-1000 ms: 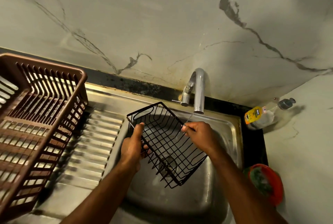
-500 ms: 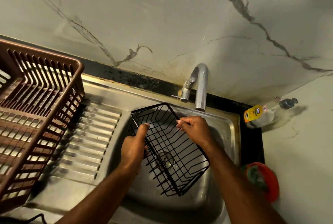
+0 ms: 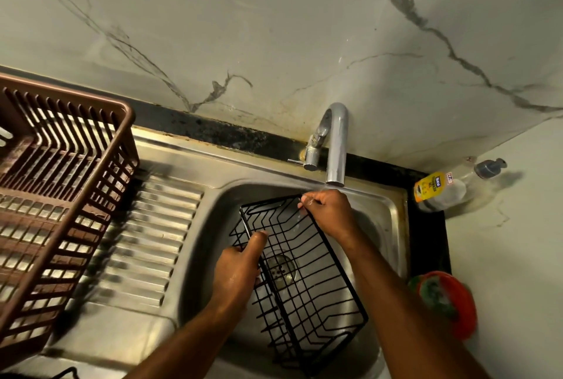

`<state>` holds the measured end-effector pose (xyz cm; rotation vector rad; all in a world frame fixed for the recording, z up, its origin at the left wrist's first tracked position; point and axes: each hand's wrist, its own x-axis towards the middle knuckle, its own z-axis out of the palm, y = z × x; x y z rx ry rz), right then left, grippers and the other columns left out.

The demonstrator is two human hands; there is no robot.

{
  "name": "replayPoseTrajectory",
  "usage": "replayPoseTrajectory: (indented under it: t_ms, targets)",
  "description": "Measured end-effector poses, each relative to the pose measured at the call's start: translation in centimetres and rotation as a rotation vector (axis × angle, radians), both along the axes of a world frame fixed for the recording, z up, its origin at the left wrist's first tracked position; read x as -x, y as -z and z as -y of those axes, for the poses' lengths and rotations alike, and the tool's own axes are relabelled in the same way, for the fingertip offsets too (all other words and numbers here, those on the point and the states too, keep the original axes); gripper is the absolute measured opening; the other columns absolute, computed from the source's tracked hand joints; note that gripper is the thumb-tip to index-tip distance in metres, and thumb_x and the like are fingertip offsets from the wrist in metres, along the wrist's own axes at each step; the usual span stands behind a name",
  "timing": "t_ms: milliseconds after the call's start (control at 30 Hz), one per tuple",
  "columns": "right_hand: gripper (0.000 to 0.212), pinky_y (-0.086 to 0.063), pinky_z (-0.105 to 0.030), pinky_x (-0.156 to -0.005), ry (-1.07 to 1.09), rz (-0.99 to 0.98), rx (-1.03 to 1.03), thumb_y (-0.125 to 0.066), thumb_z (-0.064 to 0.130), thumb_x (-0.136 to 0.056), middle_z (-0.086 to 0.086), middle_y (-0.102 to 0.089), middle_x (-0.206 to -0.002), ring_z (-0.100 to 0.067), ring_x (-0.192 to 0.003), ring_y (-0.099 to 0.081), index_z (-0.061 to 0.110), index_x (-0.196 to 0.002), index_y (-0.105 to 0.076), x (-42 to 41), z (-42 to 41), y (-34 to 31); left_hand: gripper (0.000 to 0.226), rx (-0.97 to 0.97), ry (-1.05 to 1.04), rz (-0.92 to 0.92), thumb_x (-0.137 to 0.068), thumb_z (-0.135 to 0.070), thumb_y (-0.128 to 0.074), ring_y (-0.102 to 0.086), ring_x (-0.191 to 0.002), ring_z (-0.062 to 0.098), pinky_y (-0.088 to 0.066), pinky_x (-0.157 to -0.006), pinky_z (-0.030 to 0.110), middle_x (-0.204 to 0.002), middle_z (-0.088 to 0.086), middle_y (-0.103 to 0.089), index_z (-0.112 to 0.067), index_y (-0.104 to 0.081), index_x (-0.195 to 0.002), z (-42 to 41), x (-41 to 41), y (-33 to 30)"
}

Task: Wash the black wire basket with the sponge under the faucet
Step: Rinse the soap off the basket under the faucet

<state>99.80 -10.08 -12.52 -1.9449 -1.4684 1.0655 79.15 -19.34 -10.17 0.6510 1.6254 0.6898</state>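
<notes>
The black wire basket [image 3: 307,293] is held tilted inside the steel sink [image 3: 393,220], its open side facing me. My left hand [image 3: 237,272] grips its left rim, thumb lying along the wire. My right hand [image 3: 329,214] pinches the far right rim just under the spout of the chrome faucet [image 3: 336,147]. A thin stream of water falls past my right fingers. A green sponge [image 3: 435,293] lies in a red dish [image 3: 463,311] on the counter to the right of the sink, apart from both hands.
A brown plastic dish rack [image 3: 61,183] stands on the ribbed drainboard [image 3: 146,244] at the left. A dish soap bottle [image 3: 441,188] lies on its side in the back right corner. The marble wall rises right behind the faucet.
Both hands have lowered the basket deeper into the sink and turned its far end toward the faucet. The right hand now sits right under the spout.
</notes>
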Motion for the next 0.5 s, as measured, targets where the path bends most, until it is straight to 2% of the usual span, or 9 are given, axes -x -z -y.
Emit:
replayPoseTrajectory:
  t_ms: [67,100,200,267,333,400,500]
  targets:
    - [0.017,-0.054,-0.010,-0.078,0.025,-0.044,0.013,-0.065,0.022,-0.097,0.006,-0.075,-0.085,0.004,-0.074,-0.070,0.012,-0.104,-0.077,0.3,-0.5,-0.1,0.099,-0.004,0.009,-0.003,-0.061,-0.082,-0.057,-0.051,-0.062,0.022,-0.045,-0.062,0.039,-0.064,0.012,-0.061,0.010,-0.070,-0.095,0.4,-0.2,-0.1]
    - [0.017,-0.053,-0.008,-0.075,0.047,-0.072,0.027,-0.065,0.022,-0.097,0.006,-0.075,-0.084,0.004,-0.072,-0.071,0.012,-0.106,-0.076,0.5,-0.7,-0.2,0.095,-0.006,0.006,-0.008,-0.064,-0.081,-0.058,-0.053,-0.063,0.022,-0.047,-0.063,0.039,-0.071,0.016,-0.068,0.008,-0.070,-0.094,0.5,-0.4,0.0]
    - [0.019,-0.057,-0.019,-0.070,0.130,-0.172,0.070,-0.065,0.022,-0.098,0.001,-0.076,-0.083,-0.006,-0.071,-0.074,0.009,-0.107,-0.075,1.0,-1.0,0.0,0.071,-0.008,-0.069,-0.017,-0.078,-0.070,-0.064,-0.058,-0.065,0.023,-0.052,-0.065,0.044,-0.089,0.023,-0.075,0.000,-0.072,-0.091,0.7,-0.7,-0.1]
    - [0.017,-0.058,-0.025,-0.066,0.177,-0.255,0.079,-0.063,0.019,-0.098,-0.004,-0.076,-0.083,-0.014,-0.074,-0.074,0.007,-0.105,-0.075,1.2,-0.6,0.0,0.067,-0.007,-0.148,0.009,-0.069,-0.075,-0.063,-0.061,-0.067,0.024,-0.057,-0.070,0.050,-0.086,0.017,-0.076,-0.011,-0.073,-0.088,0.7,-0.8,0.0]
    - [0.012,-0.061,-0.030,-0.072,0.167,-0.237,0.045,-0.064,0.017,-0.098,-0.003,-0.077,-0.084,-0.016,-0.078,-0.075,0.016,-0.098,-0.076,1.2,0.1,0.1,0.062,-0.010,-0.190,0.020,-0.069,-0.076,-0.061,-0.062,-0.070,0.024,-0.057,-0.074,0.051,-0.087,0.010,-0.077,-0.018,-0.072,-0.091,0.6,-0.8,-0.1]
    - [0.012,-0.062,-0.033,-0.076,0.108,-0.176,0.026,-0.064,0.018,-0.098,0.000,-0.077,-0.085,-0.014,-0.079,-0.074,0.021,-0.096,-0.076,1.1,0.8,0.1,0.067,-0.012,-0.215,0.037,-0.068,-0.078,-0.060,-0.062,-0.073,0.025,-0.056,-0.076,0.049,-0.089,0.010,-0.075,-0.018,-0.070,-0.097,0.3,-0.7,-0.1]
    - [0.015,-0.061,-0.033,-0.076,0.068,-0.149,0.022,-0.063,0.018,-0.098,-0.001,-0.077,-0.085,-0.016,-0.080,-0.074,0.025,-0.091,-0.075,1.1,1.8,0.2,0.082,-0.019,-0.237,0.032,-0.064,-0.086,-0.060,-0.065,-0.081,0.027,-0.058,-0.088,0.060,-0.097,0.013,-0.074,-0.017,-0.070,-0.107,-0.4,-0.5,-0.2]
